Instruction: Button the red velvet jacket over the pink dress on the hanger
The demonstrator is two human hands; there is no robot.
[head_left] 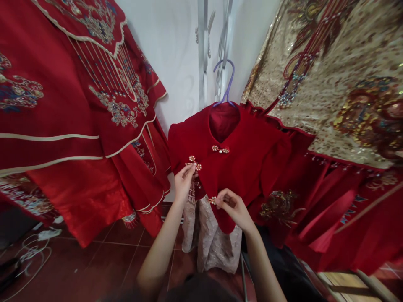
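Observation:
A red velvet jacket [245, 163] with short sleeves hangs from a purple hanger [229, 82]. Gold flower-shaped clasps decorate its front, and the clasp at the collar [220, 149] lies across the opening. My left hand [184, 182] is closed in a pinch at the gold flower clasp [192, 159] on the left edge, with a beaded tassel [191, 193] dangling just below it. Lower down, my right hand [233, 206] pinches another flower clasp [213, 201] near the jacket's pointed hem. Fingertips partly cover both clasps.
Embroidered red garments [78, 117] hang close on the left. To the right are a gold sequined garment [315, 92] and pleated red fabric [317, 201]. Pale patterned cloth [217, 247] hangs below the jacket. White cables [34, 251] lie on the tiled floor [116, 256].

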